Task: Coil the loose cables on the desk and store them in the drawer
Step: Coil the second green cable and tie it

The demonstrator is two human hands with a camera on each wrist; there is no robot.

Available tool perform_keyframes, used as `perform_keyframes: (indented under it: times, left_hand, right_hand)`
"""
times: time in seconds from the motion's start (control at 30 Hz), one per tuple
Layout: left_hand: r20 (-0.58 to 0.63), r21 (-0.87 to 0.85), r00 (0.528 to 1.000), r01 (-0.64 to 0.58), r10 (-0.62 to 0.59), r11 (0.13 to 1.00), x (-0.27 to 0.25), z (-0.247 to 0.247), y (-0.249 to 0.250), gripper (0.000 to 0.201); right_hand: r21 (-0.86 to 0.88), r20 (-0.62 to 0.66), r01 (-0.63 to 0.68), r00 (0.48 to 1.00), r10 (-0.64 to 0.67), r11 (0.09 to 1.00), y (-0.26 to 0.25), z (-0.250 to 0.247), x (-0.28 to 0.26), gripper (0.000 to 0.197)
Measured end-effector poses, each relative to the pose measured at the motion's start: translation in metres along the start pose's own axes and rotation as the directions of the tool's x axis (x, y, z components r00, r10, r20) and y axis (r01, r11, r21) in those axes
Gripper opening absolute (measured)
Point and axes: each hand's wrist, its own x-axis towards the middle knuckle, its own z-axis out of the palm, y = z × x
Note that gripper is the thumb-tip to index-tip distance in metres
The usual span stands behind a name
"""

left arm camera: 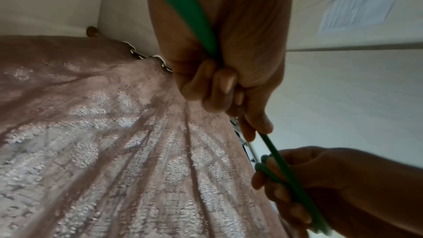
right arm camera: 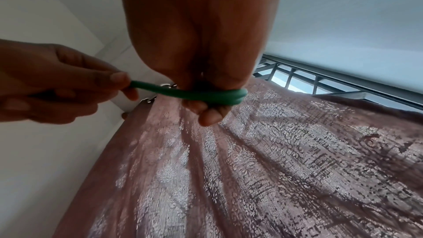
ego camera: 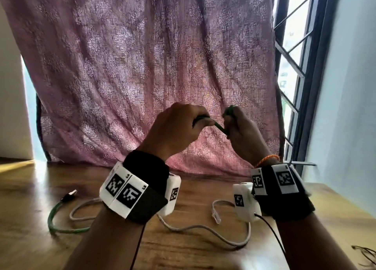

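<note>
Both hands are raised above the wooden desk (ego camera: 183, 249). A green cable (ego camera: 220, 127) runs taut between them. My left hand (ego camera: 204, 123) pinches the cable between thumb and fingers, and the cable (left arm camera: 183, 6) passes back through its curled palm. A few loops of the green cable (right arm camera: 206, 95) are wound round the fingers of my right hand (ego camera: 230, 120). The cable's loose tail (ego camera: 53, 218) lies on the desk at the left and ends in a USB plug (ego camera: 70, 194). A white cable (ego camera: 203, 228) lies uncoiled on the desk under my wrists. No drawer is in view.
A pink patterned curtain (ego camera: 152, 76) hangs behind the desk. A barred window (ego camera: 293, 70) is at the right, next to a pale wall. Dark thin wires (ego camera: 364, 255) lie at the desk's front right corner.
</note>
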Motion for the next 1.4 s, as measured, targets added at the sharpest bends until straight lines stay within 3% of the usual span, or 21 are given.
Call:
perform_keyframes:
  times: [0.1, 0.23, 0.37, 0.47, 0.63, 0.77, 0.83, 0.97, 1.13, 1.4]
  left_hand:
    - [-0.073, 0.034, 0.997, 0.026, -0.024, 0.999, -0.002, -0.005, -0.009, 0.023]
    - [-0.151, 0.075, 0.988, 0.034, -0.023, 0.997, -0.004, -0.013, -0.022, 0.025]
    - [-0.244, 0.092, 0.969, -0.017, 0.039, 0.996, -0.005, -0.017, -0.028, 0.038]
    - [-0.261, 0.058, 0.964, -0.025, 0.040, 0.998, -0.005, -0.013, -0.030, 0.043]
    - [-0.135, -0.055, 0.986, 0.090, -0.097, 0.994, -0.003, -0.002, -0.032, 0.043]
    - [0.096, -0.274, 0.985, 0.162, -0.141, 0.948, 0.000, 0.025, -0.042, 0.020]
    - [0.186, -0.328, 0.971, 0.208, -0.153, 0.922, 0.000, 0.037, -0.041, 0.019]
    - [0.240, -0.421, 0.960, 0.239, -0.147, 0.875, 0.000, 0.050, -0.032, 0.019]
    - [0.282, -0.443, 0.952, 0.242, -0.122, 0.863, -0.002, 0.068, -0.020, 0.020]
    - [0.266, -0.308, 0.959, 0.177, -0.094, 0.935, -0.002, 0.068, 0.005, 0.033]
  right_hand:
    - [-0.014, 0.125, 0.013, 0.992, -0.012, 1.000, -0.003, 0.011, -0.003, 0.008]
    - [0.054, 0.277, -0.067, 0.960, 0.050, 0.996, -0.013, 0.020, -0.004, 0.013]
    - [0.248, 0.291, -0.129, 0.955, 0.053, 0.960, -0.033, 0.014, -0.005, 0.031]
    - [0.294, 0.300, -0.123, 0.953, 0.031, 0.948, -0.041, 0.004, -0.003, 0.047]
    - [0.334, 0.238, -0.095, 0.971, 0.014, 0.938, -0.041, -0.008, 0.003, 0.038]
    - [0.424, 0.168, -0.147, 0.982, 0.081, 0.894, -0.041, -0.010, 0.005, 0.041]
    - [0.454, 0.157, -0.184, 0.980, 0.125, 0.872, -0.042, -0.010, 0.005, 0.043]
    - [0.594, 0.166, -0.274, 0.962, 0.218, 0.756, -0.046, -0.012, 0.005, 0.045]
    - [0.844, 0.251, -0.358, 0.921, 0.298, 0.399, -0.046, -0.020, 0.010, 0.042]
    - [0.907, 0.273, -0.338, 0.926, 0.263, 0.250, -0.046, -0.033, 0.012, 0.038]
